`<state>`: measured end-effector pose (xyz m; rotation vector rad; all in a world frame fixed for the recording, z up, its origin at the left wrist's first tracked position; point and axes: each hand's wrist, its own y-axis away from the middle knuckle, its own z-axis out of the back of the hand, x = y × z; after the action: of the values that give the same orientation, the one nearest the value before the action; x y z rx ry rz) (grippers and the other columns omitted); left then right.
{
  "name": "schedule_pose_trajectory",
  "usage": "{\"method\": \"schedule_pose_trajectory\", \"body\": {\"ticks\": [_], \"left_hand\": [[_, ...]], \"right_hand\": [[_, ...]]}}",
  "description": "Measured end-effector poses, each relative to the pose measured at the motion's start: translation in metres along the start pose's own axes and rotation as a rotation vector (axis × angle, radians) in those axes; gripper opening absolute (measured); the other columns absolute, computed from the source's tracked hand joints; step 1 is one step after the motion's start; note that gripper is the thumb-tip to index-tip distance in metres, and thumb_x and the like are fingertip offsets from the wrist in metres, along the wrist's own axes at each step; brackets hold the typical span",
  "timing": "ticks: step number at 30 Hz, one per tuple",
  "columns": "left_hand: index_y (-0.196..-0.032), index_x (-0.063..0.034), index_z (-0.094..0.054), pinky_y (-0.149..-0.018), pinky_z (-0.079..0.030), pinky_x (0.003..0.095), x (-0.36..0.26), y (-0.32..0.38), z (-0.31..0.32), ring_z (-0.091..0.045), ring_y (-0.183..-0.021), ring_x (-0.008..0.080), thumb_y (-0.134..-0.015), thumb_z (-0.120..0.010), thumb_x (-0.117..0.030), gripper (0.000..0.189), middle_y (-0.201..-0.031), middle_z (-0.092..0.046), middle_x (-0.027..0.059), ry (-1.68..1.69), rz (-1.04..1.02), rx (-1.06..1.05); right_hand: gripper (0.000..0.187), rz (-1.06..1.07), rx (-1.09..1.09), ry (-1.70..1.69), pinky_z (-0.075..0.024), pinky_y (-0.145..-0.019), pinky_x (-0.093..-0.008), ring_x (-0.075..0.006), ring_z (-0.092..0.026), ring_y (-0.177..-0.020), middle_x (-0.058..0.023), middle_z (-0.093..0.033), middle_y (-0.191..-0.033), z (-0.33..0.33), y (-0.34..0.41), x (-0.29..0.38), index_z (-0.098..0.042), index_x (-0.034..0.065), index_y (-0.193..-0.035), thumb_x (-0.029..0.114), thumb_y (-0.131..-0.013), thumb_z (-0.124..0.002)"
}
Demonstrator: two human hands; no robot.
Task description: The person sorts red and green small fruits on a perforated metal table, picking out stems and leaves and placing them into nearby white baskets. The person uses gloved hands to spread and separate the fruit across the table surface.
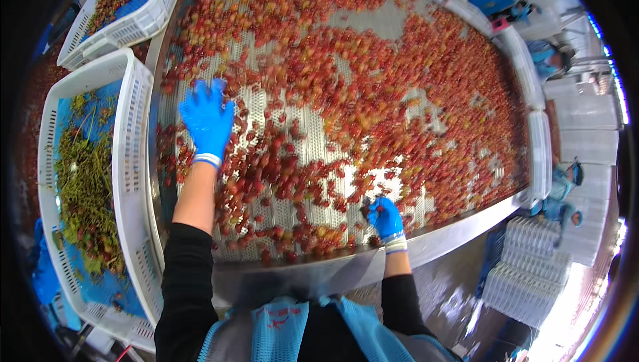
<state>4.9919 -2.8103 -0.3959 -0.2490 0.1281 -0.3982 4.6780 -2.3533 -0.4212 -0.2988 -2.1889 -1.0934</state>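
Observation:
My left hand, in a blue glove with a white cuff, reaches over the left side of a perforated metal sorting surface, its fingers spread and nothing seen in it. Loose red and yellowish fruits, small and round, lie thickly over the surface and around both hands. Near the front metal edge is my right hand, also blue-gloved, with its fingers curled around a small dark red fruit. Some fruits blur.
A white plastic crate with stems and leaves stands at left, another crate behind it. The metal rim borders the surface. Stacked white crates stand at right; people are beyond.

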Motion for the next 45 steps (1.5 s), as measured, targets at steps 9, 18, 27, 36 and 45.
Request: {"method": "schedule_pose_trajectory", "body": {"ticks": [9,18,27,36,45], "left_hand": [[-0.149,-0.0161,-0.062,-0.129,-0.014,0.0628,-0.038,0.252,0.083,-0.031,-0.159,0.0387,-0.102,-0.056,-0.021,0.048,-0.168,-0.044,0.0174,0.411,-0.224,0.216],[-0.129,-0.0306,-0.075,-0.115,-0.036,0.0636,-0.016,0.236,0.075,-0.048,-0.141,0.0396,-0.088,-0.073,-0.027,0.041,-0.147,-0.06,0.0085,0.436,-0.527,0.411],[-0.161,-0.0115,-0.048,-0.124,-0.026,0.0647,0.06,0.246,0.056,-0.029,-0.156,0.0488,-0.105,-0.062,-0.024,0.059,-0.174,-0.031,0.0198,0.476,0.247,0.083],[-0.154,-0.005,-0.057,-0.127,-0.026,0.0579,0.013,0.294,0.1,-0.033,-0.156,0.0473,-0.102,-0.057,-0.012,0.053,-0.168,-0.04,0.0223,0.649,-0.064,0.247],[-0.144,-0.0034,-0.066,-0.124,-0.036,0.0513,0.023,0.301,0.091,-0.048,-0.146,0.0414,-0.106,-0.058,-0.016,0.041,-0.157,-0.054,0.0239,0.525,-0.09,0.261]], "right_hand": [[0.036,-0.157,0.216,0.465,-0.0538,-0.059,-0.0296,-0.013,-0.065,-0.064,-0.0034,-0.069,-0.08,-0.243,-0.049,-0.104,-0.069,0.007,-0.103,0.042,-0.102,-0.074],[0.022,0.001,-0.232,1.129,-0.062,-0.07,-0.0398,-0.0235,-0.076,-0.077,-0.0136,-0.075,-0.089,-0.092,0.022,-0.045,-0.073,0.0066,-0.1,0.029,-0.1,-0.069],[0.021,-0.033,0.6,0.899,-0.0604,-0.08,-0.0391,-0.0188,-0.072,-0.082,-0.0106,-0.075,-0.096,-0.195,0.018,-0.16,-0.075,0.0086,-0.115,0.023,-0.1,-0.072],[0.046,0.481,-0.594,0.96,-0.0616,-0.073,-0.0472,-0.0315,-0.075,-0.091,-0.0181,-0.076,-0.117,-0.109,-0.185,0.113,-0.059,0.0105,-0.146,0.03,-0.105,-0.059],[0.042,0.911,0.323,1.539,-0.0593,-0.075,-0.0551,-0.0402,-0.075,-0.091,-0.0173,-0.077,-0.108,-0.336,-0.192,-0.058,-0.062,0.013,-0.141,0.032,-0.105,-0.053]]}}
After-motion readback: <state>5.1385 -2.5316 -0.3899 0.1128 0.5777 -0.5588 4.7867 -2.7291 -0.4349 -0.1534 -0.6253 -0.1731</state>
